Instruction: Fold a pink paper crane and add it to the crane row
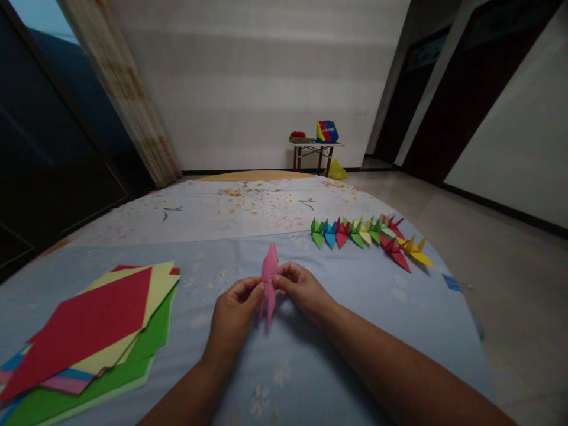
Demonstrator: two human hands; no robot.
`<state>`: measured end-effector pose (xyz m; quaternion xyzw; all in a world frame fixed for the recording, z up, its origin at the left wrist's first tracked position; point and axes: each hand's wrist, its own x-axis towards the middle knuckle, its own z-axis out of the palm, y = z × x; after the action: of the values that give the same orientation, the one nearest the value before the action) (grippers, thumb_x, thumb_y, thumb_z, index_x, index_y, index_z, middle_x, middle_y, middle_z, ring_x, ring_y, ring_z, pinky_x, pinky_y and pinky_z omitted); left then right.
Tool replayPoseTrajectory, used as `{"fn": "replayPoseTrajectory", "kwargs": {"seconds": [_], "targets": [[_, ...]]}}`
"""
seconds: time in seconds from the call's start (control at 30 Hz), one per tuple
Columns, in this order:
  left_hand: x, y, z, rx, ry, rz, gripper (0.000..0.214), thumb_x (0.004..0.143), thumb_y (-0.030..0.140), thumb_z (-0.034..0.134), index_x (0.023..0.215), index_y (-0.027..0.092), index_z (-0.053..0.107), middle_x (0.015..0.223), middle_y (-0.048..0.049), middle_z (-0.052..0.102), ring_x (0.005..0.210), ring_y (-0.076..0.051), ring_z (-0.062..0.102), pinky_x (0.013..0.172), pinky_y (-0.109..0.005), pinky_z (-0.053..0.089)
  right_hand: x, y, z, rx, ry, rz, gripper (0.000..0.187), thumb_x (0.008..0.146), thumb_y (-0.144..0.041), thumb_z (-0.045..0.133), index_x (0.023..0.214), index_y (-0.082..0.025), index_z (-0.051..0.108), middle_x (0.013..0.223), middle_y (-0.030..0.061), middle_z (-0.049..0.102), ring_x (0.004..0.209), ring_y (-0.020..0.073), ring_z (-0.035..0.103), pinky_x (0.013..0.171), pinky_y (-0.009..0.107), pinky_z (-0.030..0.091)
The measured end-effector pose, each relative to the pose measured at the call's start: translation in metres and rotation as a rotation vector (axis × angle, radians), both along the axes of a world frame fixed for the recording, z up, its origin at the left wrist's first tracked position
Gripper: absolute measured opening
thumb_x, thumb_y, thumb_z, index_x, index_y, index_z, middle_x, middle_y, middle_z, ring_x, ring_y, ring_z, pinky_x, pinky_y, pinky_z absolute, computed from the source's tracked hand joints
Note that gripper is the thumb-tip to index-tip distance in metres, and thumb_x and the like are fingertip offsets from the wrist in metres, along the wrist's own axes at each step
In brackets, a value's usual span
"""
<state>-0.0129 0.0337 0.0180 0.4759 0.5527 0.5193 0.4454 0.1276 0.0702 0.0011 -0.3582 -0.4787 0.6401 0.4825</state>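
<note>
The lettering on the colourful box (327, 131) is too small to read.

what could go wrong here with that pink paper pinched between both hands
1. The pink folded paper is narrow and held only at fingertips by the left hand and right hand; a hard pull might tear it or skew a crease.
2. The bedsheet looks soft, so creases pressed on it may come out weak.
3. A forearm sweep could perhaps knock the row of finished cranes.

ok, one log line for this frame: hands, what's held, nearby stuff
left hand: pinching pink folded paper | right hand: pinching same piece | left: stack of coloured sheets | right: row of paper cranes | surface: blue sheet
</note>
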Motion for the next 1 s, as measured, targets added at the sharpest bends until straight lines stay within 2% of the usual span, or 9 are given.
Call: {"fn": "replayPoseTrajectory", "kwargs": {"seconds": [0.1, 0.2, 0.33, 0.47, 0.63, 0.77, 0.9, 1.0], "targets": [[-0.001, 0.003, -0.004, -0.042, -0.125, -0.021, 0.031, 0.064, 0.033, 0.071, 0.089, 0.014, 0.066, 0.083, -0.0048, 0.071, 0.074, -0.017, 0.065, 0.071, -0.027, 0.05, 0.0, 0.001, -0.002, 0.005, 0.0, 0.003, 0.034, 0.061, -0.041, 0.073, 0.074, -0.016, 0.054, 0.066, -0.0021, 0.058, 0.06, 0.0097, 0.053, 0.055, 0.021, 0.039], [-0.001, 0.006, -0.007, -0.053, -0.299, -0.002, 0.038, 0.061, 0.026, 0.073, 0.096, 0.015, 0.061, 0.079, -0.0018, 0.069, 0.067, -0.013, 0.064, 0.064, -0.023, 0.05, 0.0, 0.002, -0.003, 0.011, 0.01, 0.018, 0.033, 0.061, -0.04, 0.074, 0.074, -0.016, 0.055, 0.065, -0.002, 0.058, 0.059, 0.0095, 0.053, 0.055, 0.021, 0.039], [0.001, 0.004, -0.002, -0.14, -0.414, -0.048, 0.04, 0.061, 0.021, 0.073, 0.098, 0.015, 0.058, 0.079, -0.0025, 0.069, 0.062, -0.011, 0.063, 0.06, -0.022, 0.049, 0.0, 0.001, -0.004, 0.026, 0.021, 0.026, 0.033, 0.061, -0.039, 0.074, 0.074, -0.016, 0.055, 0.064, -0.0022, 0.059, 0.056, 0.0085, 0.051, 0.055, 0.021, 0.038], [0.002, 0.003, 0.004, -0.192, -0.355, -0.146, 0.028, 0.065, 0.024, 0.069, 0.089, 0.012, 0.062, 0.076, -0.004, 0.069, 0.062, -0.012, 0.063, 0.061, -0.023, 0.049, 0.001, 0.001, -0.004, 0.024, 0.003, 0.018, 0.033, 0.062, -0.039, 0.073, 0.074, -0.015, 0.054, 0.062, -0.0029, 0.057, 0.053, 0.0077, 0.049, 0.053, 0.021, 0.037], [-0.002, 0.005, 0.003, -0.149, -0.204, -0.173, 0.028, 0.066, 0.032, 0.068, 0.087, 0.015, 0.06, 0.068, -0.0009, 0.067, 0.061, -0.014, 0.063, 0.059, -0.025, 0.048, 0.002, 0.001, -0.002, 0.021, -0.017, 0.016, 0.034, 0.061, -0.04, 0.073, 0.073, -0.015, 0.053, 0.06, -0.0032, 0.057, 0.052, 0.0073, 0.048, 0.052, 0.021, 0.036], [-0.004, 0.007, 0.0, -0.106, -0.105, -0.17, 0.028, 0.065, 0.032, 0.068, 0.086, 0.015, 0.058, 0.064, 0.0012, 0.065, 0.06, -0.013, 0.061, 0.058, -0.023, 0.046, 0.001, 0.0, 0.0, 0.001, -0.038, 0.008, 0.034, 0.058, -0.037, 0.074, 0.07, -0.015, 0.051, 0.058, -0.0044, 0.055, 0.05, 0.0065, 0.046, 0.049, 0.02, 0.034], [-0.004, 0.007, -0.004, -0.113, -0.077, -0.161, 0.039, 0.065, 0.032, 0.068, 0.095, 0.016, 0.049, 0.065, 0.0018, 0.064, 0.059, -0.014, 0.062, 0.057, -0.025, 0.047, 0.001, 0.002, 0.0, -0.031, -0.103, 0.014, 0.032, 0.059, -0.034, 0.073, 0.07, -0.015, 0.05, 0.054, -0.0058, 0.052, 0.047, 0.0056, 0.044, 0.047, 0.019, 0.031], [-0.004, 0.007, -0.009, -0.113, -0.065, -0.149, 0.048, 0.063, 0.032, 0.069, 0.098, 0.02, 0.04, 0.065, 0.0056, 0.06, 0.053, -0.014, 0.06, 0.051, -0.025, 0.047, 0.004, 0.004, -0.003, -0.026, -0.222, 0.021, 0.031, 0.063, -0.028, 0.068, 0.085, -0.015, 0.05, 0.051, -0.0084, 0.049, 0.043, 0.0057, 0.042, 0.045, 0.019, 0.029]]}}
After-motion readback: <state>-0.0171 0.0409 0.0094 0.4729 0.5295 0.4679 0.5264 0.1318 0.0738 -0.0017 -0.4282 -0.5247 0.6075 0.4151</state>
